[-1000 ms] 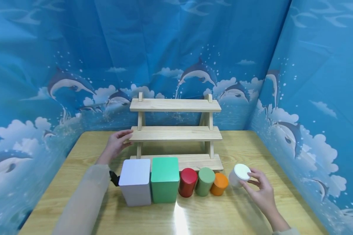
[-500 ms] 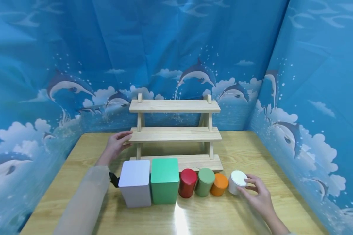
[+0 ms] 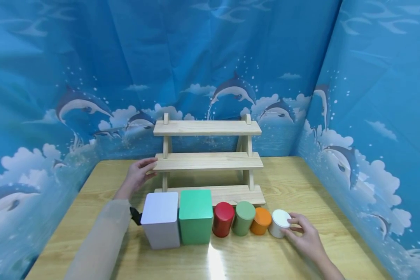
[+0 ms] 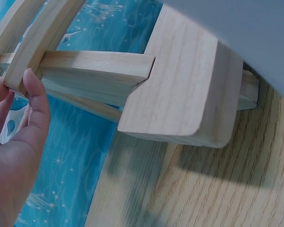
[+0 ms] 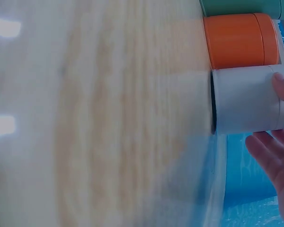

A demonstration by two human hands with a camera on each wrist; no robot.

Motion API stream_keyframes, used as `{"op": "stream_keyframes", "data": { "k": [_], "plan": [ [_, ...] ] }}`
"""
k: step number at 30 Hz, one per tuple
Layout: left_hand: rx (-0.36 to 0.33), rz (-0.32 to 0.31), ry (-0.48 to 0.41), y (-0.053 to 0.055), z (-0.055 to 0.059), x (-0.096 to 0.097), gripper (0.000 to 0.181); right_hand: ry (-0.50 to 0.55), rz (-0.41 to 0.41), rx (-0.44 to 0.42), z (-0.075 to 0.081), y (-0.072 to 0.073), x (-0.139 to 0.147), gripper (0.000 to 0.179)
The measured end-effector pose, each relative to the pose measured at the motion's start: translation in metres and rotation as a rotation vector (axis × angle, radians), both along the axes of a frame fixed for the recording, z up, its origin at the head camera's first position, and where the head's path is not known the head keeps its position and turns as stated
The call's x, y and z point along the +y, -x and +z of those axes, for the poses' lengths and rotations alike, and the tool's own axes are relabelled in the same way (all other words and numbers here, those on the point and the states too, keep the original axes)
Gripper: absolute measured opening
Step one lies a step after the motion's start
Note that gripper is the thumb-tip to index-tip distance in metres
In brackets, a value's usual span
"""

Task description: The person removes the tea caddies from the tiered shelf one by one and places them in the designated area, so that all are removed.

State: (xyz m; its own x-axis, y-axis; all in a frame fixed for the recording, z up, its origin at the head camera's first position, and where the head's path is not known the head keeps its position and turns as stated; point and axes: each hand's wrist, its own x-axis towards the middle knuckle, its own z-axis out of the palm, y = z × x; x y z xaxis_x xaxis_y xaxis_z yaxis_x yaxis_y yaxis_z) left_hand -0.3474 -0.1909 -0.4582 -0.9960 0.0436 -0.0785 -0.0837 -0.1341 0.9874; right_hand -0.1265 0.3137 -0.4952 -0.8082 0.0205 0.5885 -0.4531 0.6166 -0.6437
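At the right end of a row of containers, my right hand [image 3: 305,235] holds a small white canister [image 3: 279,224] between thumb and fingers. In the right wrist view this canister [image 5: 246,100] stands right beside the orange canister [image 5: 236,40]. My left hand [image 3: 138,175] pinches the left end of the middle board of a three-tier wooden shelf [image 3: 210,161]. The left wrist view shows thumb and fingers of the left hand [image 4: 21,137] around the board's end.
Left of the orange canister [image 3: 261,221] stand a light green canister [image 3: 244,219], a red canister [image 3: 223,221], a green box [image 3: 196,217] and a lavender box [image 3: 160,221], in front of the shelf. A small black object [image 3: 135,216] sits beside the lavender box. Dolphin-printed blue curtains [image 3: 196,58] enclose the table [image 3: 266,260].
My right hand has brought the white canister left and toward me, down beside the orange one. The left hand has stayed at the shelf board.
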Motion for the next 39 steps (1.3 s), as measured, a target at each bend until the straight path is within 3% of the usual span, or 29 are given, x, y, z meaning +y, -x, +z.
{"op": "stream_keyframes", "data": {
  "k": [5, 9, 16, 26, 34, 39],
  "plan": [
    [0.011, -0.011, 0.008, 0.000, 0.001, -0.001, 0.045, -0.044, 0.002, -0.067, -0.013, 0.008, 0.011, 0.033],
    [0.023, -0.020, 0.032, 0.001, 0.001, -0.001, 0.048, -0.070, -0.007, -0.116, -0.013, 0.012, 0.019, 0.028],
    [0.026, -0.030, 0.094, 0.001, -0.003, -0.002, 0.051, -0.054, 0.011, -0.058, -0.006, 0.015, 0.023, 0.022],
    [0.083, -0.037, 0.156, -0.001, -0.007, -0.006, 0.055, -0.093, 0.014, -0.017, -0.002, 0.024, 0.020, 0.023],
    [0.109, -0.055, 0.166, -0.004, -0.001, -0.022, 0.060, -0.130, 0.038, -0.024, 0.013, 0.037, 0.017, 0.018],
    [0.125, -0.036, 0.184, -0.009, 0.011, -0.030, 0.058, -0.177, 0.027, -0.062, 0.026, 0.049, 0.018, 0.012]
  ]
}}
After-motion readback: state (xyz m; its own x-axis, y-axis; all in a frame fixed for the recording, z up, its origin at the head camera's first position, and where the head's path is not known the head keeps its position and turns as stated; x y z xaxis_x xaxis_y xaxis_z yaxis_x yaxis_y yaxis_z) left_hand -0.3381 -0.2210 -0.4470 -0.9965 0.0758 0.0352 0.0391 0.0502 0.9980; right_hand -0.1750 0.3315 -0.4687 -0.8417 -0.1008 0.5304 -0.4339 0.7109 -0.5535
